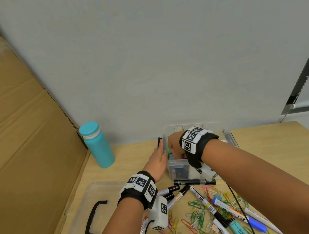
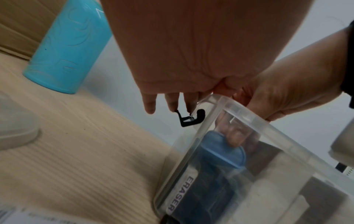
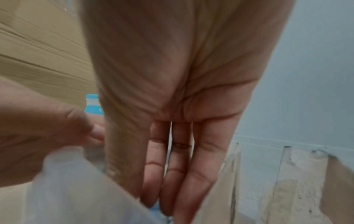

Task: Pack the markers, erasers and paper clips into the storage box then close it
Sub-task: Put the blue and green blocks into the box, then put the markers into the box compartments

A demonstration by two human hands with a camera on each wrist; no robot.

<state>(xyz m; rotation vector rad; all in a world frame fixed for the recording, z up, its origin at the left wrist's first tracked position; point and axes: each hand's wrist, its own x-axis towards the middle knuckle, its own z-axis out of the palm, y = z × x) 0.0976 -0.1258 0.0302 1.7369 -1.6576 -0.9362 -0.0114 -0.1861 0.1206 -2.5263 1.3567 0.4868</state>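
The clear storage box [image 1: 176, 169] stands at the middle of the wooden table. My left hand [image 1: 157, 158] lies flat against its left wall, its straight fingers [image 2: 151, 106] reaching the black latch [image 2: 191, 119]. My right hand [image 1: 174, 143] reaches down into the box with straight fingers [image 3: 172, 189] held together. Seen through the wall, they touch a blue eraser [image 2: 220, 151] standing inside. Several markers [image 1: 193, 181] and a heap of coloured paper clips [image 1: 198, 217] lie on the table in front of the box.
The box's clear lid [image 1: 79, 206] with its black handle [image 1: 93, 220] lies at the front left. A turquoise bottle [image 1: 99, 146] stands left of the box. A cardboard sheet [image 1: 16, 132] leans along the left side, and a grey wall is close behind.
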